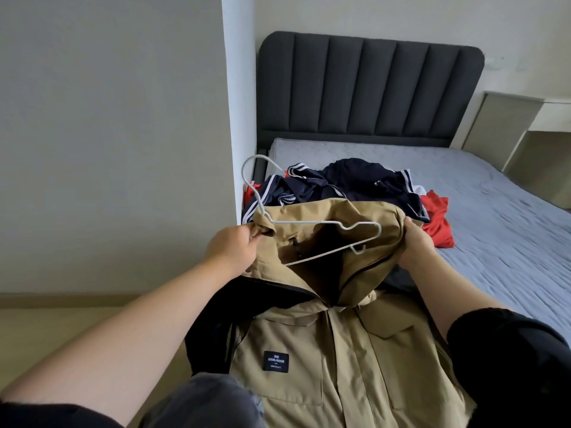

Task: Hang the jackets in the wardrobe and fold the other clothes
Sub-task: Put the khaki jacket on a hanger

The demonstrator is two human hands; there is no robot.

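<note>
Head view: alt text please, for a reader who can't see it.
A person's left hand and right hand grip a tan hooded jacket by the hood's two sides, a white wire hanger lying across the opening. Behind, a pile of navy and red clothes sits on a grey bed with a dark headboard.

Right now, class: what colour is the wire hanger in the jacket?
White wire hanger, clearest in head view.

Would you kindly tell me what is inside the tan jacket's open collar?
A white wire hanger sits partly inside the tan jacket, hook sticking out above the collar. One shoulder is covered by fabric; deeper in, only dark lining shows.
</note>
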